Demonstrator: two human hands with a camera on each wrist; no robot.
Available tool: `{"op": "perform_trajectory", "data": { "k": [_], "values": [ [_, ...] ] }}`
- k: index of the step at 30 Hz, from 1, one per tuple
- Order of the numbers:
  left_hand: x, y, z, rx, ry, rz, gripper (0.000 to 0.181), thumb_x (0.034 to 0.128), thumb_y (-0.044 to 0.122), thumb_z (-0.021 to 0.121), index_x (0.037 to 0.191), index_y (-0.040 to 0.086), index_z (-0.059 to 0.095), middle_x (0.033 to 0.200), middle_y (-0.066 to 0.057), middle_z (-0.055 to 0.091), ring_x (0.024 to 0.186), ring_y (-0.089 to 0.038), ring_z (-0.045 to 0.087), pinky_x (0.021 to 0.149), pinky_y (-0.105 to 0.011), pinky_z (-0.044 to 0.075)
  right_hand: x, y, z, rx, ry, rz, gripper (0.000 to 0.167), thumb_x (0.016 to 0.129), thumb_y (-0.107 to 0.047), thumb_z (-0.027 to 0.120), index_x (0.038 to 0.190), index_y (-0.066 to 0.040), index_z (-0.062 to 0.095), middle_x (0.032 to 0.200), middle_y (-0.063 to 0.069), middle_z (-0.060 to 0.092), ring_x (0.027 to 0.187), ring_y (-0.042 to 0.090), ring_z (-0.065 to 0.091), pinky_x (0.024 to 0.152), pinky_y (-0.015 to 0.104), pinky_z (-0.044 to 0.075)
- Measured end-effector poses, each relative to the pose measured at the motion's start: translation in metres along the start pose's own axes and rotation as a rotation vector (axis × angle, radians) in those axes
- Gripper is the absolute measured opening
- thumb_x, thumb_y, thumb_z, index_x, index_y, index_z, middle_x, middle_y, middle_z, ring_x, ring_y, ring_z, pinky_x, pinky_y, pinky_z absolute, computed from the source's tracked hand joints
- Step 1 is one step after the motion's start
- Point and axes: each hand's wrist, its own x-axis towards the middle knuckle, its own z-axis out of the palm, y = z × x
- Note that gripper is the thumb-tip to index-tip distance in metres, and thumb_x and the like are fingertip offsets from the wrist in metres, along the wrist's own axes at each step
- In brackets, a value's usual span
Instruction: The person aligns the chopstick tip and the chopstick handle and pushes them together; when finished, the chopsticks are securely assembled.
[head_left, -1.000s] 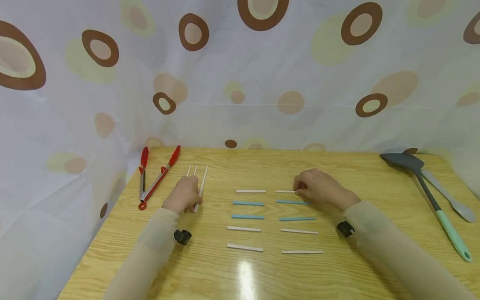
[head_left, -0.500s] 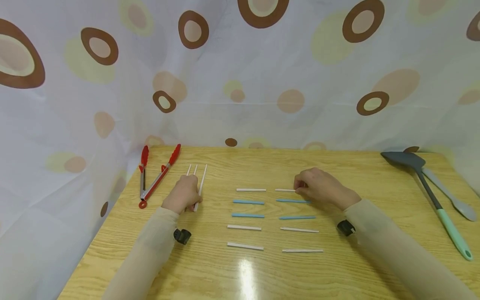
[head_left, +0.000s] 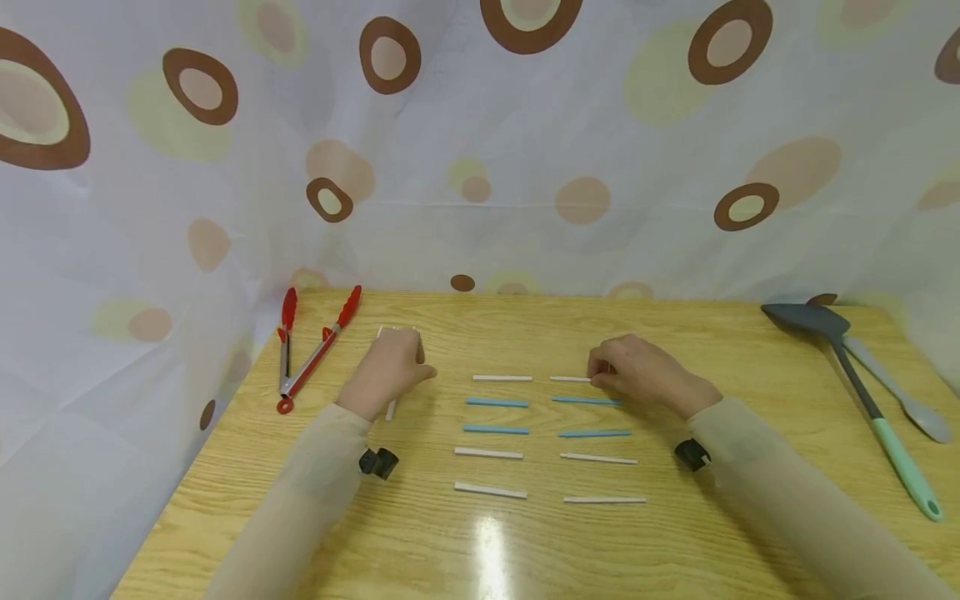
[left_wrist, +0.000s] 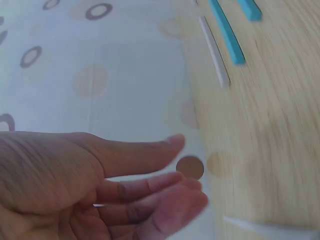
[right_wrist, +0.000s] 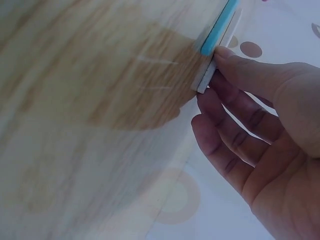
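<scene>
Pinching one white stick (head_left: 567, 379) by its end, your right hand (head_left: 640, 372) likely steadies it alongside the blue stick (head_left: 585, 401); your left hand (head_left: 386, 372) hovers loosely parted, gripping nothing.

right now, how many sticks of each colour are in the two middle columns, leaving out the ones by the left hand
Blue sticks: 4
White sticks: 6, counting the one pinched in the right fingers
Total: 10
</scene>
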Motion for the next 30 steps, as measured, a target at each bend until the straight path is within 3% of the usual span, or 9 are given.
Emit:
{"op": "perform_trajectory", "data": {
  "k": [6,13,17,24,30],
  "values": [
    [0.021,0.012,0.022,-0.081,-0.009,0.176,0.012,0.088,0.014,0.078,0.087,0.005,0.069,0.076,-0.001,0.062,0.065,-0.014,0.057,0.061,-0.029,0.049,0.0,0.001,0.002,-0.004,0.008,-0.006,0.01,0.09,-0.007,0.074,0.086,-0.016,0.071,0.081,-0.009,0.063,0.073,0.007,0.058,0.066,0.032,0.05],
    [0.036,0.025,0.046,-0.073,-0.001,0.283,0.01,0.0892,0.015,0.077,0.093,0.008,0.07,0.08,0.001,0.062,0.072,-0.014,0.058,0.066,-0.03,0.049,-0.001,0.001,0.003,-0.003,0.016,-0.025,0.009,0.089,-0.007,0.074,0.087,-0.015,0.072,0.081,-0.008,0.063,0.072,0.007,0.057,0.065,0.032,0.05],
    [0.043,0.031,0.051,-0.034,-0.027,0.307,0.013,0.0885,0.018,0.078,0.094,0.008,0.071,0.079,0.001,0.061,0.071,-0.014,0.056,0.066,-0.03,0.049,-0.002,0.002,0.003,0.002,0.025,-0.041,0.009,0.089,-0.006,0.074,0.086,-0.014,0.072,0.081,-0.008,0.063,0.071,0.007,0.057,0.064,0.031,0.05],
    [0.049,0.032,0.064,-0.004,-0.086,0.292,0.014,0.088,0.021,0.078,0.093,0.01,0.071,0.078,0.004,0.06,0.07,-0.012,0.057,0.064,-0.028,0.049,-0.001,0.003,0.005,-0.005,0.029,-0.046,0.011,0.089,-0.006,0.075,0.086,-0.016,0.071,0.08,-0.009,0.063,0.071,0.006,0.056,0.064,0.03,0.05],
    [0.051,0.034,0.066,0.011,-0.086,0.291,0.009,0.0895,0.019,0.077,0.09,0.012,0.072,0.077,0.005,0.059,0.069,-0.012,0.056,0.062,-0.027,0.048,0.0,0.003,0.003,-0.006,0.025,-0.037,0.009,0.09,-0.009,0.074,0.086,-0.016,0.071,0.08,-0.01,0.062,0.071,0.006,0.056,0.065,0.031,0.05]
  ]
}}
